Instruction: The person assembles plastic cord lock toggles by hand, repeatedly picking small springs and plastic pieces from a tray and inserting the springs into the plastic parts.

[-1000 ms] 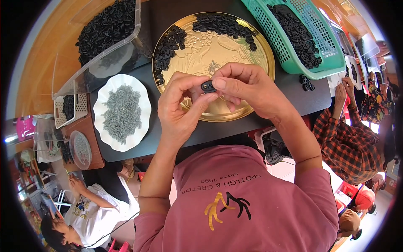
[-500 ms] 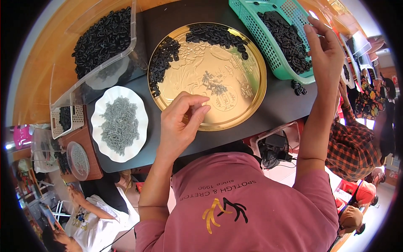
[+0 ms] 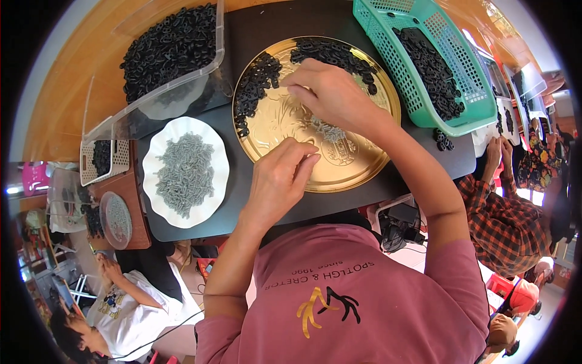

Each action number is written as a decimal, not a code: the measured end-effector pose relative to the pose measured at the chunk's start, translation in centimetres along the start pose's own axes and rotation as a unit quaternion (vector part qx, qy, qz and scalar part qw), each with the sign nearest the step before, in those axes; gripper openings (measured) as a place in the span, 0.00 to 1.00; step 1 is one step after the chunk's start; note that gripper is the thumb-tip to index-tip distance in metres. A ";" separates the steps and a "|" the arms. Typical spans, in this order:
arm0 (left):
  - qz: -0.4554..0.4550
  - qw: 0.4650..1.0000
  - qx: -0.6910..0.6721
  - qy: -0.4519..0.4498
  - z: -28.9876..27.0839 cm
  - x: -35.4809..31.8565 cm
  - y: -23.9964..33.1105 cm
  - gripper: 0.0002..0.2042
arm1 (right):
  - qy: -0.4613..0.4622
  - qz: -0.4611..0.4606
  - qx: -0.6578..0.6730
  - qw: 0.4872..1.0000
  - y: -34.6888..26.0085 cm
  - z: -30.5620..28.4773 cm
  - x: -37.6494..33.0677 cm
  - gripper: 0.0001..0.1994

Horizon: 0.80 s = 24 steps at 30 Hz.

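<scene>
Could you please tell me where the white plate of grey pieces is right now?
In the head view, the white plate sits on the person's left, beside the gold tray and just below the clear plastic bin.

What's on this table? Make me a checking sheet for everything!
Surface: dark table top, wooden edge behind.
Job's things: gold tray with black pieces along its far rim and small grey pieces at its middle.
Clutter: white plate of grey pieces; clear tub and green basket of black pieces.
Grips: left hand fingertips on the tray; right hand over the grey pieces.
Cables: black one by the person's shirt.
Surroundings: other people seated nearby.
</scene>
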<state>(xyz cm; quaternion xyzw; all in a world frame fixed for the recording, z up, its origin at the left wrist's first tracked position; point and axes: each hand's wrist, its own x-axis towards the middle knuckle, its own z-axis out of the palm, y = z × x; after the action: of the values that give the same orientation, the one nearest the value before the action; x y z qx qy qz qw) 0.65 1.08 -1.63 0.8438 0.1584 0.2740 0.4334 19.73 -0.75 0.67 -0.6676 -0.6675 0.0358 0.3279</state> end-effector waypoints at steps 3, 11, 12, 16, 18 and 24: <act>-0.010 1.000 -0.005 -0.002 -0.1 0.0 -0.1 0.04 | -0.027 0.003 -0.047 0.999 1.0 1.6 1.3 0.09; 0.006 1.000 -0.014 0.024 -0.2 -0.2 -0.4 0.03 | -0.097 0.041 -0.072 0.992 1.1 0.7 0.6 0.09; 0.005 1.000 -0.014 0.022 -0.2 -0.1 -0.4 0.03 | -0.082 0.042 -0.064 0.994 1.2 0.4 0.5 0.09; -0.006 1.000 -0.017 0.019 -0.2 0.0 -0.3 0.03 | -0.077 0.074 -0.082 0.991 1.1 0.4 0.6 0.08; -0.014 1.000 -0.016 0.016 -0.2 0.0 -0.1 0.03 | -0.075 0.070 -0.095 0.990 1.0 1.1 0.5 0.08; -0.021 0.999 -0.018 0.025 -0.3 0.0 -0.1 0.03 | -0.068 0.070 -0.074 0.993 1.2 1.7 1.0 0.07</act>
<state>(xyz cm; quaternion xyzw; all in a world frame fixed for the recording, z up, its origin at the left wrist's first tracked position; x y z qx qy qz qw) 0.49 1.32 -1.61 0.8251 0.1821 0.2887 0.4503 20.06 0.97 -0.83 -0.7308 -0.6411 0.0545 0.2281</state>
